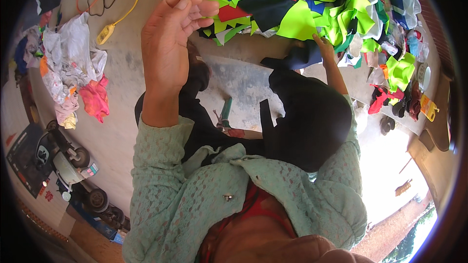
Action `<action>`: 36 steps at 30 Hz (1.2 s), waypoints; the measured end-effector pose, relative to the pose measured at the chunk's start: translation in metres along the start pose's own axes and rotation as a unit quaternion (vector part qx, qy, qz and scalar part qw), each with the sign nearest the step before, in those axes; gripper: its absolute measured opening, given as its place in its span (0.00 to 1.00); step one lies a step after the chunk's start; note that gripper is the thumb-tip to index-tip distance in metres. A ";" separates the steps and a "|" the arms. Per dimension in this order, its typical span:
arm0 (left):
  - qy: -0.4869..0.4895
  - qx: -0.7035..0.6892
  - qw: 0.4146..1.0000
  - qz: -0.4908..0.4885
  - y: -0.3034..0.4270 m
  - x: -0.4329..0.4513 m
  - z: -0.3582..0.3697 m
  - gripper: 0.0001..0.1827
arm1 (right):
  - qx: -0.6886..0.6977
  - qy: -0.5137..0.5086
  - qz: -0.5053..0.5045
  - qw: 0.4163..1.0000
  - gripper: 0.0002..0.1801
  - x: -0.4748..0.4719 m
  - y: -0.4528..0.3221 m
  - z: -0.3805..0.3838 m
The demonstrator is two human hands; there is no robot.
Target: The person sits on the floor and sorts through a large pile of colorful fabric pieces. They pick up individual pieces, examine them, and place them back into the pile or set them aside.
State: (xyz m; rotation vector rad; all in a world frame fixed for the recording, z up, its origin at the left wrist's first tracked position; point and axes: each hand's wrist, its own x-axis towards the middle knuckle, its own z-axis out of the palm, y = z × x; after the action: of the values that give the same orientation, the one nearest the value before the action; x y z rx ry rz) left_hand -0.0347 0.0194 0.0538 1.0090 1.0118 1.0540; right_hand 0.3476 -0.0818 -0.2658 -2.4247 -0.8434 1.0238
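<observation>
My left hand (175,29) is raised in front of the fabric heap, palm turned inward and fingers loosely bent. Nothing shows between its fingers and thumb. Lower and to the right, my right hand (325,47) reaches to the heap's near edge. Its fingertips meet the border of a lime-green fabric piece (299,22); whether they pinch it is too small to tell. Beside that hand hangs a dark navy fabric piece (301,56), over my right knee. Black fabric (265,9) and a red scrap (232,14) lie among the lime-green pieces.
Crumpled lime-green scraps (351,11) pile up at right, near plastic bags (402,5). On the left floor lie a yellow power strip (106,34) with its cord and a whitish plastic sheet (71,51). A scooter (65,166) stands farther left. A green stick-like object (226,109) lies between my legs.
</observation>
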 end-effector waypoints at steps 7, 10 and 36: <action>-0.018 0.038 0.999 -0.015 -0.001 0.002 0.008 0.11 | -0.097 0.031 -0.025 0.994 0.29 0.018 0.007 0.015; -0.020 0.041 0.999 -0.007 0.001 0.001 0.010 0.11 | -0.034 0.081 -0.077 0.993 0.26 0.009 -0.007 -0.008; -0.333 -0.050 0.938 -0.084 0.001 -0.041 0.023 0.37 | 0.713 -0.371 -0.265 0.533 0.18 -0.249 -0.334 -0.146</action>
State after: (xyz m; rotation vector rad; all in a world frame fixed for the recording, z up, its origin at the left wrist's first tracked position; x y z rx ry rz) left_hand -0.0200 -0.0233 0.0664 1.0678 0.4685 0.5450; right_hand 0.1899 -0.0096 0.1403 -0.2475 -0.4416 1.5104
